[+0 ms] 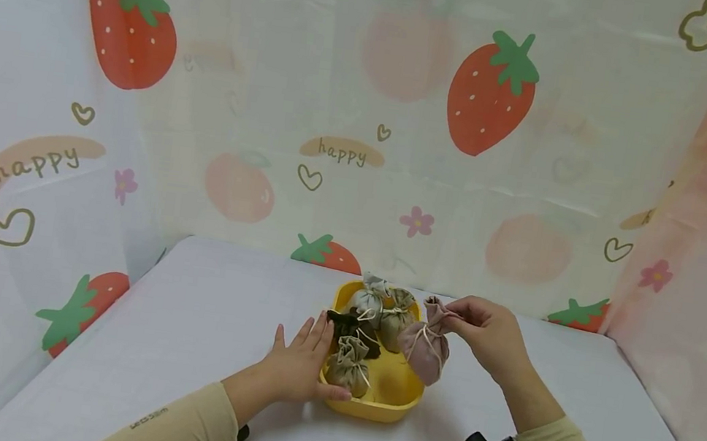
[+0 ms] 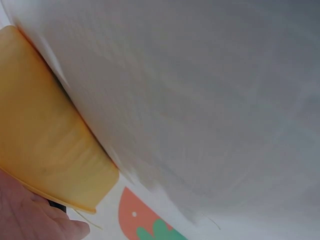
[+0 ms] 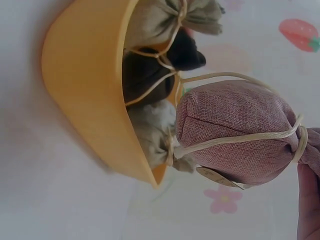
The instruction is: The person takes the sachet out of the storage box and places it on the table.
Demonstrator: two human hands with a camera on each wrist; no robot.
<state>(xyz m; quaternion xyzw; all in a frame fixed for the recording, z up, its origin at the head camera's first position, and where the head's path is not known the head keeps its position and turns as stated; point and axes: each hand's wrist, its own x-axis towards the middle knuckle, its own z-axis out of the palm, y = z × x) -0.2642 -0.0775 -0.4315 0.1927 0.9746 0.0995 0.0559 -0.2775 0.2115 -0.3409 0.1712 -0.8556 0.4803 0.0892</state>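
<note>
Holding: the right hand (image 1: 488, 334) pinches the gathered neck of a pink sachet bag (image 1: 425, 348) between clenched fingers (image 3: 307, 200), lifting it over the right rim of the tray.
Left hand (image 1: 301, 365): fingers released and spread flat on the desk (image 1: 181, 332), touching the tray's left wall.
Tray: a yellow tray (image 1: 394, 402) sits near the desk's middle, toward the back edge.
Inside the tray: three beige tied bags (image 1: 350, 367) and one dark bag (image 1: 350, 323).
Backdrop: a strawberry-print curtain (image 1: 491, 94).
</note>
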